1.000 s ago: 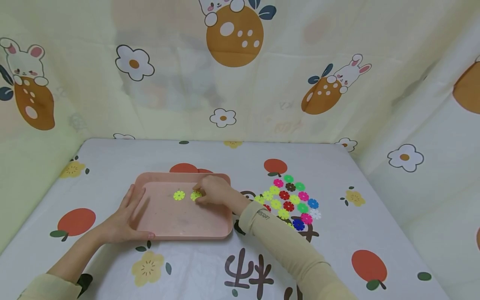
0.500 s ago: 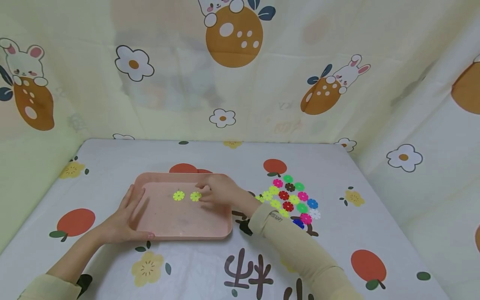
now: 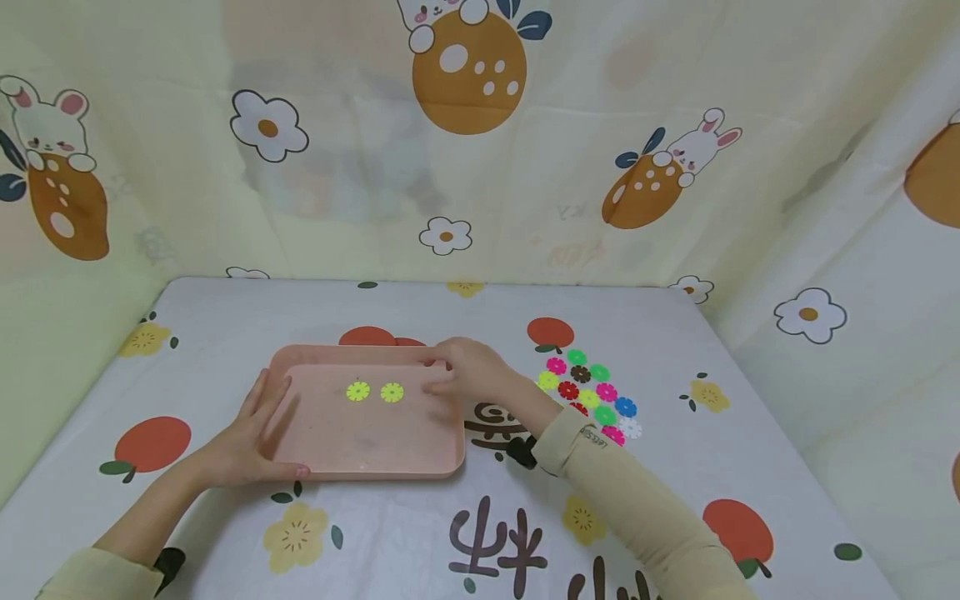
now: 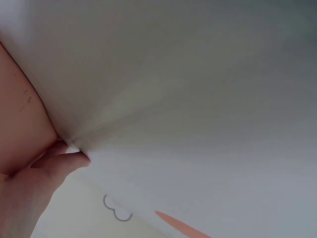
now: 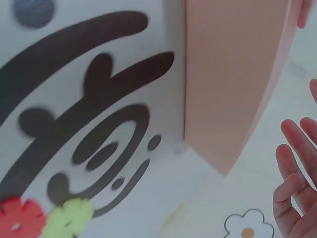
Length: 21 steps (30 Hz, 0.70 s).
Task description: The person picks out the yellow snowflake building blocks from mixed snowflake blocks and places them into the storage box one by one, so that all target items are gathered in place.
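Hiding part of tray (image 3: 360, 442): right hand (image 3: 478, 372)

Two yellow discs (image 3: 358, 392) in pink tray (image 3: 352, 446)

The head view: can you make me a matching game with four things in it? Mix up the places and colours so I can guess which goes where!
Things:
1. Left hand
2. Right hand
3. Tray
4. Blue disc

Places and looks:
A. On the cloth, among other discs
B. Seen over the tray's right end, fingers holding no disc
C. Pink, with two yellow discs inside
D. Touching the tray's left end

Right pairs: 1-D, 2-B, 3-C, 4-A
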Motion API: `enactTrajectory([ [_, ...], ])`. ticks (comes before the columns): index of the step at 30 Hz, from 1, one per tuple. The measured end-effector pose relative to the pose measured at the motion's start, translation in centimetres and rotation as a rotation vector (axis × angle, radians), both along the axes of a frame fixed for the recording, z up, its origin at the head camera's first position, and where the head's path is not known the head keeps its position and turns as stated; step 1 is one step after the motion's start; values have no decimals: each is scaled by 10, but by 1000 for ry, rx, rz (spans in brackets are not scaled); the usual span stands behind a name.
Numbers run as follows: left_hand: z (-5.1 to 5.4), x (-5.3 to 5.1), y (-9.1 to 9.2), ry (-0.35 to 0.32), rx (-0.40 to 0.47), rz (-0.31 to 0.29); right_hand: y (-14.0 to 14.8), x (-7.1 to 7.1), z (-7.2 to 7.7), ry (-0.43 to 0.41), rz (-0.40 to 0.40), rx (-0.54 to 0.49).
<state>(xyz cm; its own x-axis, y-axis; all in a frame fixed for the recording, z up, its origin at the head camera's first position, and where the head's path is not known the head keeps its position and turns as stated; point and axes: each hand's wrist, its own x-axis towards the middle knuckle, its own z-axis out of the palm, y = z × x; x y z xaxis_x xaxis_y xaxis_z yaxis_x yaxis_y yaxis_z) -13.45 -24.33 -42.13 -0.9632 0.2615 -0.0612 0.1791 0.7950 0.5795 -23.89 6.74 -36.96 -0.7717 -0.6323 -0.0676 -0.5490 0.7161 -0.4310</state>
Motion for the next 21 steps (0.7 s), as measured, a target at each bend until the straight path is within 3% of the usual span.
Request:
enactTrajectory([
  [21,0,0,0,-8,0,1,61,10,6,123,-22,-9],
])
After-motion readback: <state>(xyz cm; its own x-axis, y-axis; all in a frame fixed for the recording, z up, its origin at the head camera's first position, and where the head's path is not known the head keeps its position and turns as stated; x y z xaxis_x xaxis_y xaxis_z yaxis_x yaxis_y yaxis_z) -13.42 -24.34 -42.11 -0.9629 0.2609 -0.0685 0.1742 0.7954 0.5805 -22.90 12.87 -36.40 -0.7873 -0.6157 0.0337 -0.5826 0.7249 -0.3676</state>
